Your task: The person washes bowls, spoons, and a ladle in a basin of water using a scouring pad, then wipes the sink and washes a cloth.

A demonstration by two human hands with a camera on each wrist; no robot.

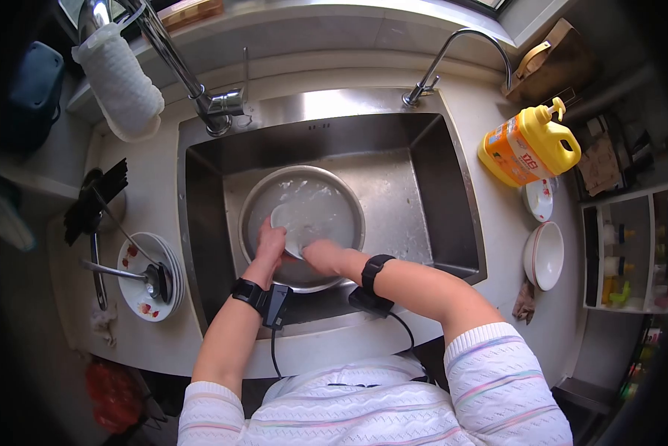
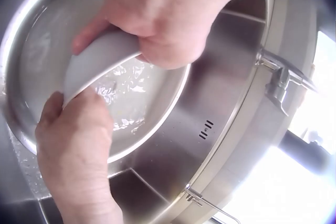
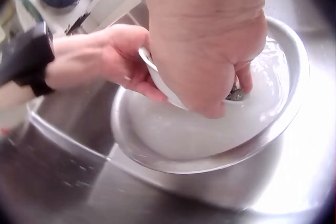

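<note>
A white bowl (image 2: 94,61) is held tilted in the cloudy water of a round metal basin (image 1: 358,223). My left hand (image 1: 269,241) grips the bowl by its side, fingers along the outside in the left wrist view. My right hand (image 1: 323,256) is at the opposite part of the rim, its fingers reaching inside the bowl and its thumb by the edge. Between the right fingers a small, dark grey, crumpled-looking thing (image 3: 236,94) shows; most of it is hidden, and I cannot tell its kind.
The basin stands in a steel sink (image 1: 393,193) below a faucet (image 1: 222,108) and a thin curved tap (image 1: 453,41). Left are stacked plates (image 1: 144,293) with a ladle (image 1: 156,281) on top. A yellow soap bottle (image 1: 523,149) and white bowl (image 1: 544,256) stand right.
</note>
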